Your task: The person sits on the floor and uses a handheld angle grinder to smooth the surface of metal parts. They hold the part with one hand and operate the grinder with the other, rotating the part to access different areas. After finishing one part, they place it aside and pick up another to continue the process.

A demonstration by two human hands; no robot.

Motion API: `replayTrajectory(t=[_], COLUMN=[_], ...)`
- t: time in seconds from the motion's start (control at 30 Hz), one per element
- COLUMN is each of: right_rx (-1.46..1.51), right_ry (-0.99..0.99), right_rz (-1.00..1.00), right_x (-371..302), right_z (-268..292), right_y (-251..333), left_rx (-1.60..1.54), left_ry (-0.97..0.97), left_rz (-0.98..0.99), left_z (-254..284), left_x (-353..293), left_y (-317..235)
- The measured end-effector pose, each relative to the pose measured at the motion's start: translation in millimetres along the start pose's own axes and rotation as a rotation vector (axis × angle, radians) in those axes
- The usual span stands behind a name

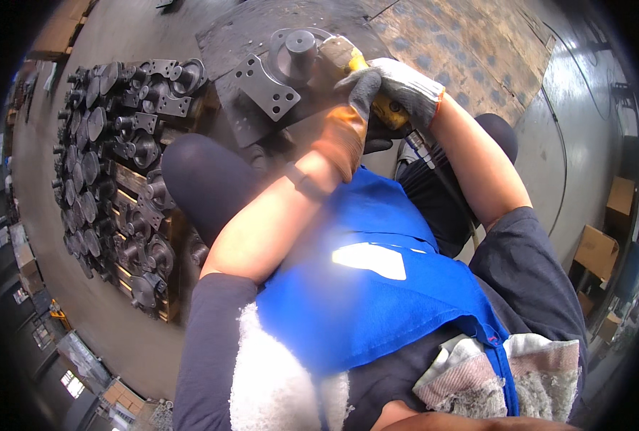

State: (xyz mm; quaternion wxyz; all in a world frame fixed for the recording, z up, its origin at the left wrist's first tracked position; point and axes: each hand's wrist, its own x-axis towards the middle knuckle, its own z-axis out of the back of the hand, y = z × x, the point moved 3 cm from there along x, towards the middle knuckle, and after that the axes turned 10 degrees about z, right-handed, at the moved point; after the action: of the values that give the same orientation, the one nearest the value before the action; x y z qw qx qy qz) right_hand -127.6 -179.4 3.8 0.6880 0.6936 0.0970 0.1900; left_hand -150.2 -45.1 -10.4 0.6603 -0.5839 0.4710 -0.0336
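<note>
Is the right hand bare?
No, the right hand wears a white and gray glove around the yellow tool.

Stock: rows of dark grey metal parts with round discs and stubby posts (89,169), crowding the left of the frame
Pallet: pale wooden slats (130,179) showing among them
Cartons: plain brown cardboard box (596,253), far right; smaller brown cartons (122,397), lower left
Floor: smooth grey surface (136,355), catching light

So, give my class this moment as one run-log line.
Right hand: gripping yellow power tool; Left hand: at tool; Ahead: drilled metal plate, cylinder; Left: rows of metal parts
</note>
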Motion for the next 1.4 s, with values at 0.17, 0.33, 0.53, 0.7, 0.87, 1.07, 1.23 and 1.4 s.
replayTrajectory(t=[0.17,0.33,0.53,0.7,0.87,1.07,1.23,1.4], right_rx=[-0.108,-0.008,0.138,-0.311,-0.301,-0.292,-0.371,-0.383], right_ry=[0.049,-0.063,-0.194,0.002,-0.015,0.014,-0.024,-0.017], right_rz=[-0.013,-0.085,-0.213,-0.019,-0.019,-0.089,-0.003,0.029], right_x=[-0.2,-4.9,-16.3,-2.5,-5.9,-1.6,-6.4,-7.9], right_z=[-3.4,-10.2,-1.9,-2.9,-4.2,-9.3,-3.1,-2.1], right_y=[8.2,33.3,16.3,19.1,38.3,31.7,35.1,42.0], left_rx=[-0.010,0.257,0.036,0.035,0.696,0.170,1.366,1.391], left_ry=[0.009,-0.058,-0.189,-0.205,-0.349,-0.130,-0.438,-0.482], left_rz=[0.022,-0.037,0.063,-0.067,-0.567,0.001,-0.442,-0.602], left_z=[-0.5,-0.2,-4.2,1.3,12.9,8.8,3.8,-2.8], left_x=[-0.9,-2.4,8.4,12.6,10.7,62.6,-7.6,-13.5], left_y=[-6.5,-14.0,-8.7,2.9,3.7,37.3,-13.9,-13.2])
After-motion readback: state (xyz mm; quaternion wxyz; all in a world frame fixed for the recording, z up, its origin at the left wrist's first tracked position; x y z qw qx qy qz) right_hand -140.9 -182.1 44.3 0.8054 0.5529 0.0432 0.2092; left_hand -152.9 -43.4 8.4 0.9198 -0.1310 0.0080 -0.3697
